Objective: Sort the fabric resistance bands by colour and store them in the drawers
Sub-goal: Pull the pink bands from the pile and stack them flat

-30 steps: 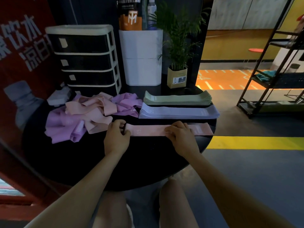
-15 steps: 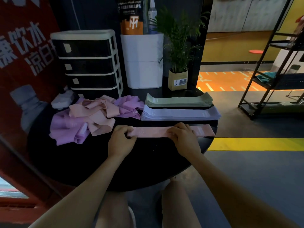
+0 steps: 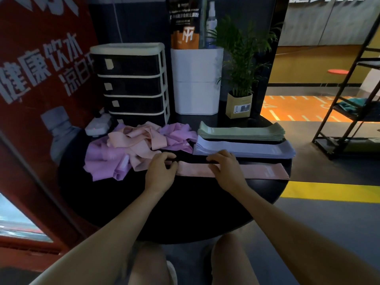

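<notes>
A pink band (image 3: 265, 172) lies flat along the near right part of the round black table (image 3: 185, 212). My left hand (image 3: 159, 173) pinches its left end with curled fingers. My right hand (image 3: 227, 170) rests on the band's middle, its bent fingertips at the far edge. Behind it sit a neat lavender stack (image 3: 257, 149) and a green stack (image 3: 242, 133). A loose heap of pink bands (image 3: 135, 144) and purple bands (image 3: 102, 161) lies at the left. The black drawer unit (image 3: 131, 83) stands at the back, with every drawer closed.
A white bin (image 3: 196, 83) and a potted plant (image 3: 239, 103) stand behind the stacks. A small white device (image 3: 97, 125) sits by the drawer unit. A red poster board (image 3: 41, 79) is at the left and a black metal shelf (image 3: 349, 112) at the right.
My right hand has slid left along the pink band toward my left hand. The view has tilted up a little. The band stays flat.
</notes>
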